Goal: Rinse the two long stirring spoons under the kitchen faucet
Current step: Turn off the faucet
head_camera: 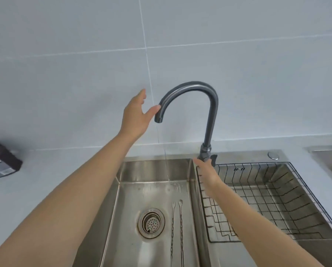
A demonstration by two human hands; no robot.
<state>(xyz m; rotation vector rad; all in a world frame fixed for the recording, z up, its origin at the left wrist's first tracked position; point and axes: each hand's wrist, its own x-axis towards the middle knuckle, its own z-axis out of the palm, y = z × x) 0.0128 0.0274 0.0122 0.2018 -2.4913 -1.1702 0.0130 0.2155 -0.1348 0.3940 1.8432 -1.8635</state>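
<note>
Two long twisted metal stirring spoons (177, 232) lie side by side on the floor of the left sink basin (130, 199), right of the drain (151, 222). The dark gooseneck faucet (209, 105) arches over this basin, and a thin stream of water (166, 160) falls from its spout. My left hand (136, 116) is raised beside the spout with straight fingers, the thumb touching the spout's end. My right hand (206, 174) reaches to the faucet's base, fingertips at the lever (213, 159). Neither hand holds a spoon.
A black wire rack (272, 199) sits in the right basin. A dark box-shaped object (1, 158) lies on the counter at the far left. Grey tiled wall stands behind the sink. A round metal cap (273, 155) is set behind the right basin.
</note>
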